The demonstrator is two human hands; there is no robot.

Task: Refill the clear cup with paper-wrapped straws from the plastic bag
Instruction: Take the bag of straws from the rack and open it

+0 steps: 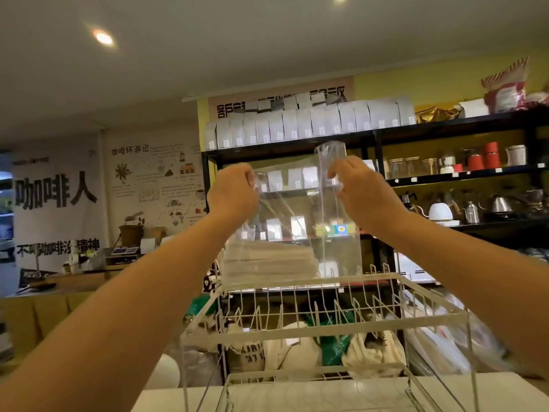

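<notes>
Head view: both hands were raised in front of the shelves, gripping the top of a clear bag. The left hand was closed in a fist, pinching the bag's upper left edge. The right hand was closed on the upper right part, where the plastic bunched and stuck up above its fingers. The bag hung stretched between the two grips and fell below them. The straws lay in a flat stack at the bag's bottom, well below the left hand and off to the lower left of the right hand. Under the bag, just beneath the straws, stood a white wire rack on a pale counter. Behind the hands, black shelves carried a row of white pouches. I could not tell where the cup was.
</notes>
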